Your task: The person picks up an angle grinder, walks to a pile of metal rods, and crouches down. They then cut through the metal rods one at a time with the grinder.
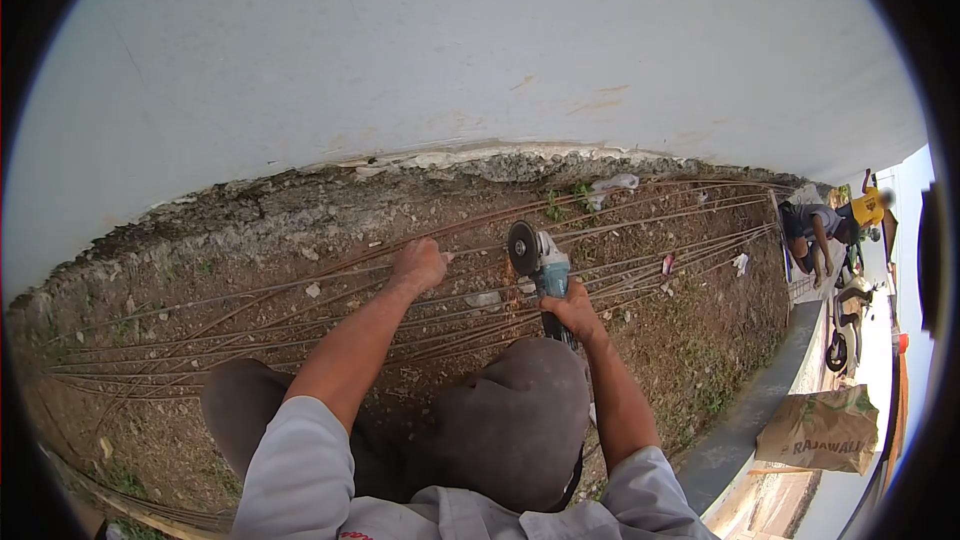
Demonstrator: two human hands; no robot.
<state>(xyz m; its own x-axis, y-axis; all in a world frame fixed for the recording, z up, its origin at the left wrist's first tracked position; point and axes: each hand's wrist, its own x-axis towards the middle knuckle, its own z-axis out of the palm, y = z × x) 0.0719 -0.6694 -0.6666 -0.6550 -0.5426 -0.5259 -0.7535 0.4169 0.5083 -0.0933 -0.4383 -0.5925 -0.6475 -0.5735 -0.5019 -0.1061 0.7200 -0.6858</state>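
My right hand (572, 312) is wrapped round the body of a teal and black angle grinder (553, 278), whose dark disc (522, 247) points up and to the left. To the left, my left hand (420, 265) is closed on one of the long thin metal rods (370, 272). Many such rods (620, 288) run across the soil from left to right, below and beside both hands. The grinder's disc is close to the rods; whether it touches one cannot be made out.
A pale wall (480, 60) rises beyond the rods. Bent knees (510, 420) are below my hands. At the right, two people (815, 230) (868, 205) are near the rods' far ends. A brown paper sack (820, 430) and a plastic piece (612, 186) lie around.
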